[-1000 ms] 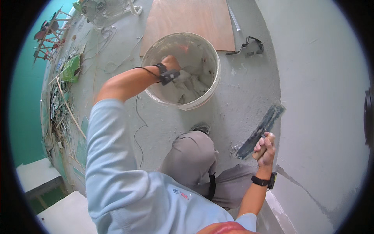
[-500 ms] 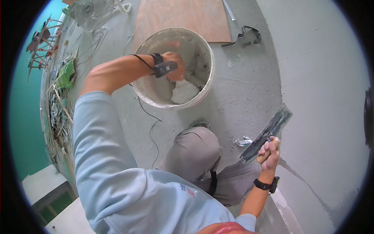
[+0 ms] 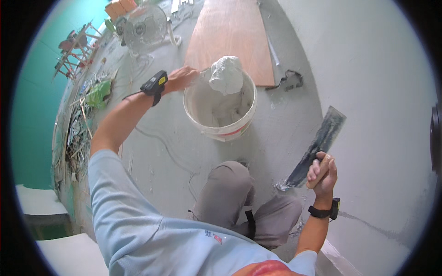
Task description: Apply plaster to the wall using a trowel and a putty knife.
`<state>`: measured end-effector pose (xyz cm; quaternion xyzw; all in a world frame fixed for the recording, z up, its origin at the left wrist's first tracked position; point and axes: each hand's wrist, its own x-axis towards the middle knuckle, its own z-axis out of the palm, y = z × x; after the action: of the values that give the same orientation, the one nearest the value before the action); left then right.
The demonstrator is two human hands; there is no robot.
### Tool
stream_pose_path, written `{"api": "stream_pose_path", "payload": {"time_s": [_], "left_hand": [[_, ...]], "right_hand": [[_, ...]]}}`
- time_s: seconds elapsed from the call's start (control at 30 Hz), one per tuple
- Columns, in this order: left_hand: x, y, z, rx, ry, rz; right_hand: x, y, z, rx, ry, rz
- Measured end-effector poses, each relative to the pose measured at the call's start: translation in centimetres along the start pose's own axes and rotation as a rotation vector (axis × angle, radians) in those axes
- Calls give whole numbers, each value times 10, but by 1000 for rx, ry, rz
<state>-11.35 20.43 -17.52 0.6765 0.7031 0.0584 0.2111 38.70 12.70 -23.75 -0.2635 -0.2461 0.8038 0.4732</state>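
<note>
At the left rim of a white bucket [image 3: 220, 131], my left hand [image 3: 182, 78] is closed round a scooping tool whose handle and blade I cannot make out. A thick lump of wet white plaster [image 3: 226, 75] sits on the tool, over the far side of the bucket. More grey-white plaster [image 3: 225, 112] lies inside the bucket and coats its walls. On the right, the fingers of my right hand [image 3: 323, 175] wrap round the wooden handle of a plastering trowel [image 3: 317, 142]. Its long, dark, smeared blade is tilted beside the wall.
Beyond the bucket lies a plywood board [image 3: 230, 37], with a black strap [image 3: 290, 80] by its corner. A fan [image 3: 142, 30] stands at the far left. Rubble [image 3: 78, 133] lines the left side. The pale wall [image 3: 377, 115] runs along the right.
My left hand has come up out of the bucket to its left rim, lifting a lump of plaster. The trowel in my right hand has turned slightly more upright.
</note>
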Motion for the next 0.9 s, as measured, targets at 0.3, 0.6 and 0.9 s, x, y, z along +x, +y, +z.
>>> {"api": "stream_pose_path", "payload": {"time_s": [0.3,0.6,0.9], "left_hand": [[-106,174,7,-1011,-59,392],[-153,253,35,-244,261,1113],[-136,279,35,-38,330,1358]], "right_hand": [[-12,24,64,-1493,-349,-850],[-54,-31,84,-1365,-384,-1049],[-123,-56,87,-1136,-389,-919]]}}
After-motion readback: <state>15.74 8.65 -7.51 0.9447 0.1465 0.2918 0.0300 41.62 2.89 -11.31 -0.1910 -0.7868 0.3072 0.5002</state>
